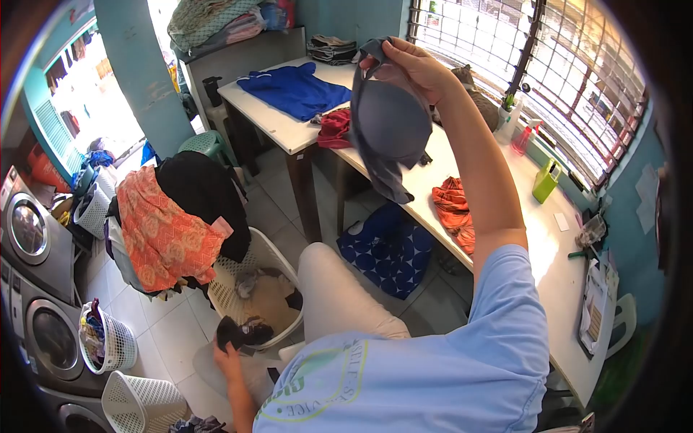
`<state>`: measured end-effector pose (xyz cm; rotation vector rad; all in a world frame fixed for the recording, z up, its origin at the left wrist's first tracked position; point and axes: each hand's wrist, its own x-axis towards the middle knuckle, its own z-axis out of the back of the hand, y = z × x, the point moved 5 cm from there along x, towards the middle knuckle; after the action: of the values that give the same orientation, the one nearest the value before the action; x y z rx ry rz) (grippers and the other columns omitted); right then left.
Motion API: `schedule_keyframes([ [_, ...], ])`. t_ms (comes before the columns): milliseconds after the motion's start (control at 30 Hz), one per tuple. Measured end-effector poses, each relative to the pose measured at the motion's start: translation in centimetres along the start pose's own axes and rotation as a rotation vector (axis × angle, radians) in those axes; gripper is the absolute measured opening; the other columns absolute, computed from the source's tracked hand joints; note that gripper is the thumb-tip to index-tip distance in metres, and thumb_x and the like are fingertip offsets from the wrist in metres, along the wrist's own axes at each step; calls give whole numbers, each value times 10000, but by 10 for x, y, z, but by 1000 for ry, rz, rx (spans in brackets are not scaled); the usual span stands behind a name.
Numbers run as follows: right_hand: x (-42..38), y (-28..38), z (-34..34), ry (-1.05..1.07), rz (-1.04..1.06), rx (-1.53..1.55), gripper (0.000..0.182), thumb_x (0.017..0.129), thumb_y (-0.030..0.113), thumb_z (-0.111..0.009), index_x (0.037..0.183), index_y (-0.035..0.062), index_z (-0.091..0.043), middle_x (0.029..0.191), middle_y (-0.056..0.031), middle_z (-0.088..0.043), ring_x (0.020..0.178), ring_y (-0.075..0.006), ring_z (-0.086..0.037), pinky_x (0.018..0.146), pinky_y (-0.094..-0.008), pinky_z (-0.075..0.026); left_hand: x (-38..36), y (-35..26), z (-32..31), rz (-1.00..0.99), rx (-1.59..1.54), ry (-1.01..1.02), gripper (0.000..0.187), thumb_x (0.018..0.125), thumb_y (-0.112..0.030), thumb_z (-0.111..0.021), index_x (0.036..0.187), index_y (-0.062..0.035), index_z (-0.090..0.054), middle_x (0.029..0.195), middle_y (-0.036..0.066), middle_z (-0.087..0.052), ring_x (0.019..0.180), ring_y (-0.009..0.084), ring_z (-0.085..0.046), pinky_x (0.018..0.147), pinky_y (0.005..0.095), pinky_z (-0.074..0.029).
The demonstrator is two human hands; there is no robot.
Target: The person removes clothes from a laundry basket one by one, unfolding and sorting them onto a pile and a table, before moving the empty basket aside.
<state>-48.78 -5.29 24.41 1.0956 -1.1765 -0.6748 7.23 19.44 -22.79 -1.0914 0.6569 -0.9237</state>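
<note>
My right hand (417, 68) is raised over the table, its fingers pinched on the top edge of a dark grey bra (390, 119). A rounded cup faces me and the lower end hangs loose. Low on the left, my left hand (229, 361) is closed on a black piece of clothing (245, 333) at the near rim of a cream laundry basket (256, 249). Beige and dark clothes (267, 299) lie inside that basket. The exact kind of the black piece cannot be made out.
On the white table (534, 238) lie a blue garment (294, 90), a red cloth (334, 128) and an orange garment (453, 209). Clothes (170, 224) are heaped behind the basket. Washing machines (54, 335) and more baskets (141, 404) stand left. A barred window (570, 86) is right.
</note>
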Motion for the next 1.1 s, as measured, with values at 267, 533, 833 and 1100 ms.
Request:
schedule_keyframes([
  [267, -6, -10, -50, 282, -162, 126, 293, 1013, 297, -376, 1179, 83, -488, 1167, -140, -592, 1052, -286, -609, 813, -416, -553, 4, 10, -1, -271, 131, -25, 404, 883, -87, -553, 1274, -1, -494, 1016, 169, -625, 769, 203, -656, 550, 278, -538],
  [533, 45, -47, -58, -120, -198, 152, 285, 1027, 306, -310, 1168, 100, -448, 1092, -88, -608, 1074, -288, -585, 858, -481, -516, -4, -11, -1, -138, 70, 11, 366, 894, -95, -545, 1243, 15, -515, 970, 160, -643, 708, 181, -639, 525, 279, -508],
  [833, 67, -102, 65, -802, -265, 210, 445, 986, 418, -378, 1274, 80, -364, 1272, -168, -475, 1104, -362, -538, 865, -605, -451, -5, -7, 0, -87, 15, -9, 384, 884, -90, -551, 1249, 17, -506, 977, 172, -644, 871, 254, -662, 599, 315, -555],
  [1100, -21, -234, -116, 691, -891, 151, 901, 880, 697, -329, 1481, 64, -106, 1505, -207, -220, 1318, -412, -342, 1020, -571, -323, -11, -179, -59, -582, 129, 41, 569, 734, 88, -553, 1285, -42, -500, 1240, 157, -549, 1152, 357, -508, 1011, 395, -380],
])
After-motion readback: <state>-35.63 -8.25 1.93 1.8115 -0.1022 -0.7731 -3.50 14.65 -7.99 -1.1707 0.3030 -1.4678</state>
